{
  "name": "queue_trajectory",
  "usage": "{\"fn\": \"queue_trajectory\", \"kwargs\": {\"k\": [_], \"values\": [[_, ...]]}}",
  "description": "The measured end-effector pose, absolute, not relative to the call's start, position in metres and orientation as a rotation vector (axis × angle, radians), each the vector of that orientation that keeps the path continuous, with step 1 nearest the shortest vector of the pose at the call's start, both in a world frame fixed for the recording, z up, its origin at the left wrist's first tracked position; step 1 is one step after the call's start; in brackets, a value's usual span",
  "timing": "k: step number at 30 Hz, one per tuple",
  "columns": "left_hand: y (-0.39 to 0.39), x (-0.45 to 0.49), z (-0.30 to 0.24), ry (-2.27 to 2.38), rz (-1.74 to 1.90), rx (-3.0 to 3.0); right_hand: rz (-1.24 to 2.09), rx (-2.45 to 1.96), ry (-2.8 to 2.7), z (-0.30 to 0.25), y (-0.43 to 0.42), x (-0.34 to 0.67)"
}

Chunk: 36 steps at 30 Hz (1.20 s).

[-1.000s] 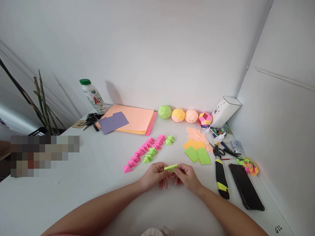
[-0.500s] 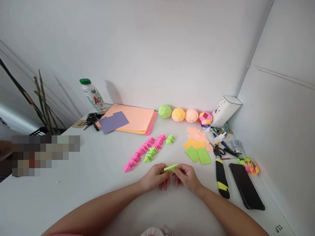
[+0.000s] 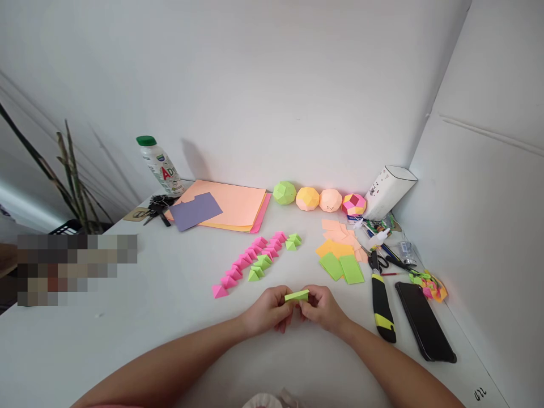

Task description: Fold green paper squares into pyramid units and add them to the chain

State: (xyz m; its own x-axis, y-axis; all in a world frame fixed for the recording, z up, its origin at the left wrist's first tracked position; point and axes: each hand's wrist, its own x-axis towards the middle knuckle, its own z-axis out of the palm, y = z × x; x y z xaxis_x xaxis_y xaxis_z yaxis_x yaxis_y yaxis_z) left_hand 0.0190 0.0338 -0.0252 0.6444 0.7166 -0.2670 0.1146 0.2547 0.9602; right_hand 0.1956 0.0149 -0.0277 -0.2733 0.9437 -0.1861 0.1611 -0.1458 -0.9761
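Between my two hands, low over the table, is a small folded piece of green paper [image 3: 297, 296]. My left hand [image 3: 270, 310] pinches its left end, and my right hand [image 3: 323, 307] grips its right end. The fingertips below the paper are partly hidden. Ahead and to the left lie rows of folded pink paper pieces [image 3: 242, 261] and folded green paper pieces [image 3: 263, 262]. Just beyond my right hand are flat green paper slips [image 3: 351, 269], with orange slips [image 3: 335, 248] and peach slips [image 3: 338, 228] behind them.
Paper balls [image 3: 307, 199] line the wall beside a white container [image 3: 390, 192]. A utility knife [image 3: 383, 309], scissors [image 3: 375, 261] and phone [image 3: 425, 322] lie at right. At left are coloured sheets [image 3: 238, 204], keys [image 3: 159, 207] and a bottle [image 3: 161, 167].
My hands have drawn slightly closer together around the green paper. The paper has turned a little and sits slightly lower. Everything on the table stays in place.
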Motion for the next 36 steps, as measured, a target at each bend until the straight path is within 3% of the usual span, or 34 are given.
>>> {"fn": "queue_trajectory", "kwargs": {"k": [36], "values": [[0.038, 0.015, -0.029, 0.766, 0.497, 1.198, 1.5, -1.12, -1.358, -0.023, 0.013, 0.201]]}}
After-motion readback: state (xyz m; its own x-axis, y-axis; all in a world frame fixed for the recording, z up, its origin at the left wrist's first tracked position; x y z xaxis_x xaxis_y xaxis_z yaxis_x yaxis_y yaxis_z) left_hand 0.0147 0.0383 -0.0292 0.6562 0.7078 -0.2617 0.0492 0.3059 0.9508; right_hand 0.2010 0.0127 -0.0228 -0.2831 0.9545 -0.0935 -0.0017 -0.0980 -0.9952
